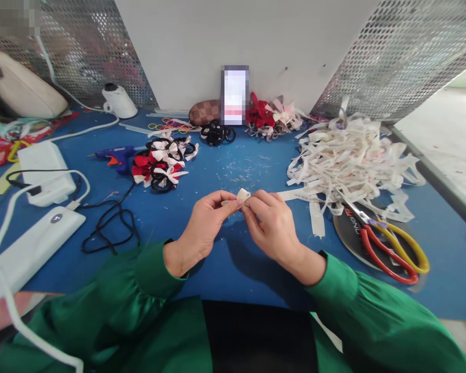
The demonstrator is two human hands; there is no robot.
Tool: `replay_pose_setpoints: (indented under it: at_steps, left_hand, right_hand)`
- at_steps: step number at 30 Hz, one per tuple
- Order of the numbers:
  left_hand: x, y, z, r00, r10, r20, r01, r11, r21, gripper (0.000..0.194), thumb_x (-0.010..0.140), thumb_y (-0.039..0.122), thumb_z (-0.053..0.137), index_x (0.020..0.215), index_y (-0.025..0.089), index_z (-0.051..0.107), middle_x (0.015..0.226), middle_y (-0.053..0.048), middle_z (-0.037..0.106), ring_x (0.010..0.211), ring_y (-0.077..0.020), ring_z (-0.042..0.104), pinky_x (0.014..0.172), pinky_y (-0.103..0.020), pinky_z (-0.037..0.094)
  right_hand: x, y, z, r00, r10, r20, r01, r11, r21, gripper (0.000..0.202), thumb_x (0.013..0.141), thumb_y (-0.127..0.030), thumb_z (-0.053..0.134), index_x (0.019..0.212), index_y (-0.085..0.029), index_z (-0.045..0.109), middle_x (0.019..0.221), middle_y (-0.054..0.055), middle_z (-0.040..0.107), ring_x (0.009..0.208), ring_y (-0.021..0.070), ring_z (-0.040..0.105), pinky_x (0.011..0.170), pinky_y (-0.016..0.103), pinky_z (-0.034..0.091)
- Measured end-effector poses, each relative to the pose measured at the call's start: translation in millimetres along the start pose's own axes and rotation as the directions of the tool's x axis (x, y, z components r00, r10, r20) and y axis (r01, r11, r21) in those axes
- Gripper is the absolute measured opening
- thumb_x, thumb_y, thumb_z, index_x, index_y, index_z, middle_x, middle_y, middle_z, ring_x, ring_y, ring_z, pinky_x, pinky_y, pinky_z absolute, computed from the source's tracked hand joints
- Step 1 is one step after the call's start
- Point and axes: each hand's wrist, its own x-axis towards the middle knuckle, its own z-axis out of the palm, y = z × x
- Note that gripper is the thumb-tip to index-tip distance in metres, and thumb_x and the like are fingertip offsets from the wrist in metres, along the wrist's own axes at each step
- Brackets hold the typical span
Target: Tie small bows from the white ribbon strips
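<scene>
Both my hands meet over the middle of the blue table, pinching a white ribbon [243, 195] that is folded into a small loop. My left hand [205, 228] closes thumb and forefinger on the loop's left side, where a short end sticks out. My right hand [274, 225] is closed on its right side, partly hiding the ribbon. From behind the right hand the printed ribbon runs toward a large tangled heap of ribbon [345, 160]. Scissors with red and yellow handles [388, 248] lie right of my right hand, on a dark round disc [344, 233].
Left of centre are finished bow hair ties [163, 160] and a blue glue gun [118, 155] with its black cord. White power units [42, 243] and cables fill the far left. A phone [235, 96], a checkered case [204, 112], black hair ties [216, 133] and red and pink bows [272, 114] stand behind.
</scene>
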Motion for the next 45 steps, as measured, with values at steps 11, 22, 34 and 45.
replay_pose_setpoints:
  at_steps: [11, 22, 34, 45]
  left_hand:
    - [2.5, -2.2, -0.5, 0.966, -0.205, 0.157, 0.243, 0.93, -0.276, 0.025, 0.061, 0.033, 0.088, 0.067, 0.015, 0.071, 0.073, -0.001, 0.063, 0.073, -0.0112, 0.052, 0.073, -0.025, 0.043]
    - [-3.0, 5.8, -2.7, 0.994, -0.024, 0.103, 0.012, 0.994, 0.11, 0.021, 0.072, 0.036, 0.082, 0.074, 0.018, 0.071, 0.074, 0.001, 0.064, 0.071, -0.0116, 0.052, 0.069, -0.025, 0.039]
    - [-4.1, 4.4, -0.3, 0.994, -0.039, 0.105, 0.021, 0.986, 0.166, 0.025, 0.071, 0.039, 0.082, 0.069, 0.017, 0.071, 0.061, 0.002, 0.062, 0.061, -0.0106, 0.05, 0.063, -0.025, 0.037]
    - [-4.5, 6.3, -0.4, 0.989, -0.06, 0.139, 0.038, 0.988, 0.152, 0.026, 0.067, 0.037, 0.084, 0.059, 0.017, 0.069, 0.058, 0.001, 0.06, 0.059, -0.0112, 0.047, 0.061, -0.027, 0.036]
  right_hand:
    - [2.3, -0.5, -0.8, 1.0, 0.005, 0.022, -0.011, 0.954, 0.299, 0.029, 0.098, -0.017, 0.046, 0.071, -0.02, 0.055, 0.073, 0.003, 0.055, 0.069, 0.0155, 0.051, 0.071, 0.032, 0.041]
    - [8.6, 1.2, -6.8, 0.908, 0.418, 0.022, -0.353, 0.735, 0.58, 0.015, 0.088, -0.029, 0.066, 0.076, -0.02, 0.065, 0.077, 0.001, 0.063, 0.074, 0.0149, 0.057, 0.071, 0.03, 0.045]
    - [4.8, 0.2, 1.4, 0.847, 0.491, 0.203, -0.478, 0.539, 0.693, 0.015, 0.089, -0.03, 0.064, 0.078, -0.02, 0.068, 0.066, -0.003, 0.06, 0.06, 0.0104, 0.049, 0.059, 0.026, 0.04]
    - [6.3, -2.9, 1.0, 0.822, 0.506, 0.263, -0.496, 0.406, 0.768, 0.019, 0.083, -0.031, 0.068, 0.069, -0.02, 0.065, 0.064, -0.002, 0.06, 0.062, 0.0128, 0.051, 0.062, 0.028, 0.041]
